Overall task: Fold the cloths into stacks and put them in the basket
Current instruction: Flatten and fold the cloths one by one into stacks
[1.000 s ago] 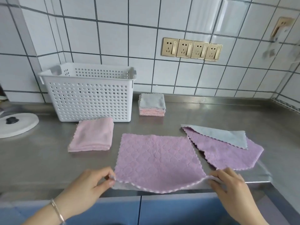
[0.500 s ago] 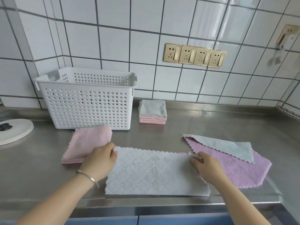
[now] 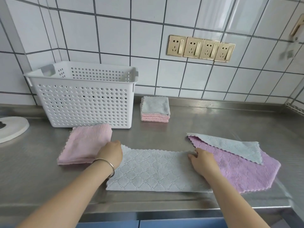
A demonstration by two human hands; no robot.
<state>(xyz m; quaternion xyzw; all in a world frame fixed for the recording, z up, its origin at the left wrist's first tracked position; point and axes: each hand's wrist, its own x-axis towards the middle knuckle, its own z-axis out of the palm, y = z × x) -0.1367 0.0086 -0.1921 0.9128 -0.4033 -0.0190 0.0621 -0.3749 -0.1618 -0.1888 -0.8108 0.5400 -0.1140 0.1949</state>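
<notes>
Change: both hands sit a little lower on the far edge than half a second ago; the cloth stays folded in half.
Left hand (image 3: 110, 153): fingers curled over the far-left corner of the half-folded grey cloth (image 3: 154, 170), holding it down.
Right hand (image 3: 201, 159): fingertips pinching the far-right corner (thumb hidden, so the grip is partly a guess).
Cloth: long strip on the steel counter (image 3: 32, 178), between the pink folded stack (image 3: 85, 145) and the loose purple cloth (image 3: 238, 171).
Basket (image 3: 83, 102): behind, well apart from the hands.
Next fold: likely carry one short end over to the other, match scalloped edges, flatten before stacking.
</notes>
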